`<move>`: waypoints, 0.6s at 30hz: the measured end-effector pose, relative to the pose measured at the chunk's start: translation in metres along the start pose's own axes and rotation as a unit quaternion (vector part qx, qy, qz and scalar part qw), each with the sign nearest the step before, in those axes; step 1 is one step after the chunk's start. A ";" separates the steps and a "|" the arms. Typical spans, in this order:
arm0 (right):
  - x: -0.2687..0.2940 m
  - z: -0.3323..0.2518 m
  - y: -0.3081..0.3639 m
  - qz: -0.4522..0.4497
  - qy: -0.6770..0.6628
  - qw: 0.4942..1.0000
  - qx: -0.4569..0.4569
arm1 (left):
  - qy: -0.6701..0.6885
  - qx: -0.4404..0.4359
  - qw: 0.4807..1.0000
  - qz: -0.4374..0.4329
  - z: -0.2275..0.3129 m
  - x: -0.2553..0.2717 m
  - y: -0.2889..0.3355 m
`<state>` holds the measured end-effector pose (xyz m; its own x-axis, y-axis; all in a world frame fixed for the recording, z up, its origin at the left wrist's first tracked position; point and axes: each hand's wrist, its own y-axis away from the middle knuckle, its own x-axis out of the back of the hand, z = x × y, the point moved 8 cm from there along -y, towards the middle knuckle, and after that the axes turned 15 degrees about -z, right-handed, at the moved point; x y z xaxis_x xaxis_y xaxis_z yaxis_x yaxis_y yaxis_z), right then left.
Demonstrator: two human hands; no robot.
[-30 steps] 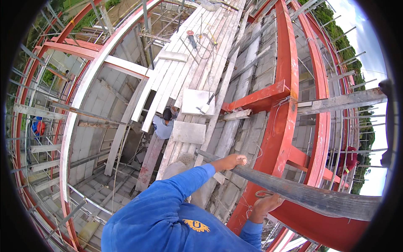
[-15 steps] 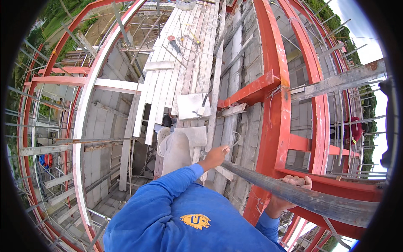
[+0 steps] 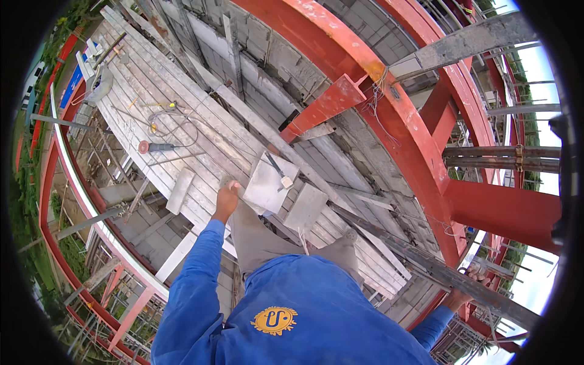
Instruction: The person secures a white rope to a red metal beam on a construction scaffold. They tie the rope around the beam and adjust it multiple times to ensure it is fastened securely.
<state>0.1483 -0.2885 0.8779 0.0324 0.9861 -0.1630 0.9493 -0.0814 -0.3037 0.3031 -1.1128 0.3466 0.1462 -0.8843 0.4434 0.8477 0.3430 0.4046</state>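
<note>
My left hand (image 3: 227,201) is beside my grey-trousered knee, its fingers curled; I cannot make out whether anything is in them. On the right, my right hand (image 3: 473,283) is wrapped round a long dark metal pipe (image 3: 420,258), which slants down from the planks toward the lower right. Ahead of my knees lies a pale square board (image 3: 263,185) with a black-handled tool (image 3: 280,172) on it, its head whitish. A grey rectangular slab (image 3: 306,208) rests next to the board.
A wooden plank platform (image 3: 201,134) runs to the far left. On it lie an angle grinder (image 3: 155,147) with a looped cable and a short loose board (image 3: 180,190). Red steel beams (image 3: 420,146) curve along the right. A block wall (image 3: 286,67) stands behind, with scaffolding around.
My left hand has left the spot by the pipe's end and moved left to my knee. My right hand stays on the pipe. The view has turned, swinging the platform to the left.
</note>
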 end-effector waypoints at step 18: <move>-0.025 -0.005 0.086 0.546 0.098 0.827 0.093 | -0.117 0.199 0.937 -0.263 -0.042 0.311 -0.127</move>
<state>0.2310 -0.3189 0.8604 0.9060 0.3131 -0.2849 0.2568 -0.9416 -0.2179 0.2621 -1.4446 0.3990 -0.3932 -0.8867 0.2432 0.5069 0.0116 0.8619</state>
